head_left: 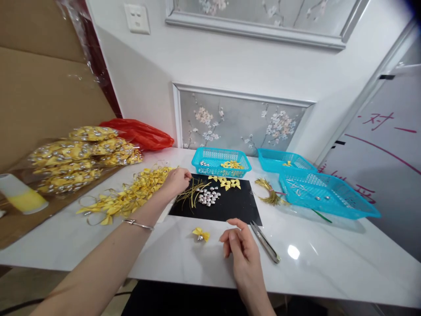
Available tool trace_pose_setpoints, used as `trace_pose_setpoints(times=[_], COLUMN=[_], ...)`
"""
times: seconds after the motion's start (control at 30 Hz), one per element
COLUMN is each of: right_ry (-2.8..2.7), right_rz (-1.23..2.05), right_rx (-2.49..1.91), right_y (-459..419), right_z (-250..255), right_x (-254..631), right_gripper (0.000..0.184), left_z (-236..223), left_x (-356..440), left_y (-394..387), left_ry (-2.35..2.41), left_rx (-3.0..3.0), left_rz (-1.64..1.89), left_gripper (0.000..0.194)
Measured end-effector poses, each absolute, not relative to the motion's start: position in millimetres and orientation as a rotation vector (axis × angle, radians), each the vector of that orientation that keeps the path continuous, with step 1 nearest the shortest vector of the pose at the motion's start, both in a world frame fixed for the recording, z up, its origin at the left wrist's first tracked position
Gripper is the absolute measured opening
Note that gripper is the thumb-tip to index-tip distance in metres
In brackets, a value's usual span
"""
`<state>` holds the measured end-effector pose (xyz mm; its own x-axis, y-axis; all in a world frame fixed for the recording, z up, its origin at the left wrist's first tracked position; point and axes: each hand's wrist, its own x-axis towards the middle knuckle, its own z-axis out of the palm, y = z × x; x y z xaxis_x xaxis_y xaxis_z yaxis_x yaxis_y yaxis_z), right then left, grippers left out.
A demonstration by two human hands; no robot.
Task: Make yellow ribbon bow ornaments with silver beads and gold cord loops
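Note:
My left hand reaches over the far left edge of a black mat, fingertips pinched together. Whatever they hold, if anything, is too small to tell. Just by it lie thin yellow-green stems and a cluster of silver beads. Yellow ribbon pieces rest along the mat's far edge. Nearer the front, my right hand hovers loosely curled, its fingers apart and nothing seen in them. A small yellow bow with a silver bead lies to its left, and metal thread snips to its right.
Left of the mat is a heap of yellow ribbon flowers, with filled clear bags and a red bag behind. Blue baskets stand at the back and right. A stem bundle lies beside the mat.

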<state>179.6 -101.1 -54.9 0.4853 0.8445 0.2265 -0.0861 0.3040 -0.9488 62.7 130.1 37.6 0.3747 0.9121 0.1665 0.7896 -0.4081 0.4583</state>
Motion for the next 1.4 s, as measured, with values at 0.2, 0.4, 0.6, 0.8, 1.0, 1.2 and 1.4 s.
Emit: trace_pose_setpoints(times=[0.2,0.4,0.6,0.8,1.0,1.2,1.4], right_ry=[-0.872,-0.869,-0.678,-0.562,-0.594,-0.761,-1.175], right_rz=[0.733,0.748,0.953,0.956,0.948,0.784,0.660], right_rx=[-1.120,-1.149,-0.961,-0.863,-0.916,-1.131,-1.397], right_y=[-103.3,-106.2,-92.1,-87.6,-85.1,-88.0,-105.0], right_z=[-51.9,-38.2,-20.2,-22.1,-25.4,-36.9,-34.3], right_x=[181.1,183.4,173.3,171.8,164.1,183.5,196.2], right_gripper=[0.030,0.036,0.033,0.033,0.029,0.031,0.020], left_z=[37.1,25.5,3.6,-13.1,-19.7,-6.4,-13.5], left_x=[56.2,53.8,49.7,43.2,52.6,35.2,9.5], left_y=[114.1,34.0,-25.8,-33.6,-38.2,-20.7,-38.6], left_ry=[1.354,1.061,0.609,0.491,0.602,0.855,1.044], left_rx=[2.232,2.239,2.528,2.543,2.308,2.247,2.360], left_rz=[0.779,1.095,1.373,1.476,1.324,1.313,0.639], left_gripper=[0.027,0.014,0.024,0.031,0.027,0.018,0.007])
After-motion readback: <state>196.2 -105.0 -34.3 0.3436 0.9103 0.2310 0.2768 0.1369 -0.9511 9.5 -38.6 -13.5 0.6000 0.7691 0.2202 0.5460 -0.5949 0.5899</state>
